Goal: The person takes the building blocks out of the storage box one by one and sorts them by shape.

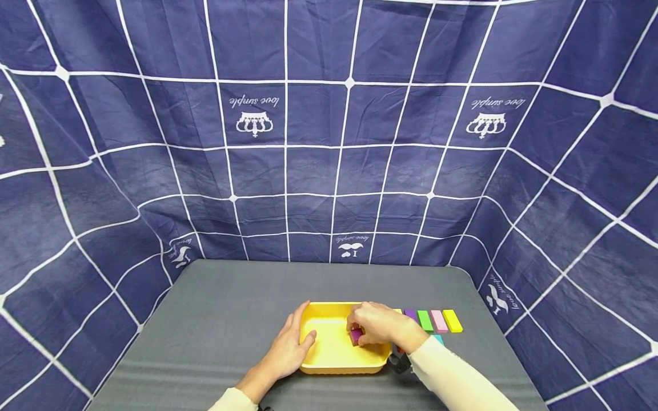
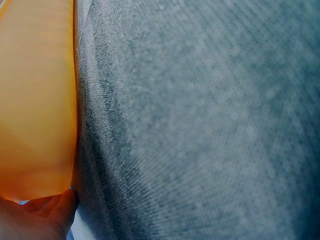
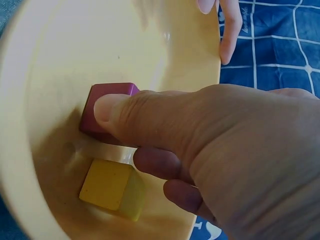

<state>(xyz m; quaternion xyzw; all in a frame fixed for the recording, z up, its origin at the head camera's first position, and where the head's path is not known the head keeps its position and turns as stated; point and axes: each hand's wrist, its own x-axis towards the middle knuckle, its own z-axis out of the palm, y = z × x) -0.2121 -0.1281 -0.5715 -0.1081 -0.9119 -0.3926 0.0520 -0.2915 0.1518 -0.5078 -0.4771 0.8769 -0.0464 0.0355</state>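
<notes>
A yellow tray [image 1: 329, 357] sits on the grey table near its front edge. My left hand [image 1: 298, 334] grips the tray's left rim, thumb inside and fingers [image 3: 227, 35] over the edge. My right hand [image 1: 367, 334] reaches into the tray and pinches a magenta block [image 1: 355, 336] between thumb and fingers. The right wrist view shows the thumb lying across the magenta block [image 3: 107, 105], low over the tray floor [image 3: 60, 55]; I cannot tell whether they touch. A yellow block [image 3: 112, 187] lies beside it in the tray. The left wrist view shows only the tray wall [image 2: 35, 100] and the table [image 2: 200, 125].
To the right of the tray lies a row of blocks: purple [image 1: 410, 315], green [image 1: 425, 321], pink [image 1: 439, 321] and yellow [image 1: 452, 321]. A teal block [image 1: 438, 339] peeks out behind my right wrist. A blue checked cloth [image 1: 329, 142] walls in the table's back and sides.
</notes>
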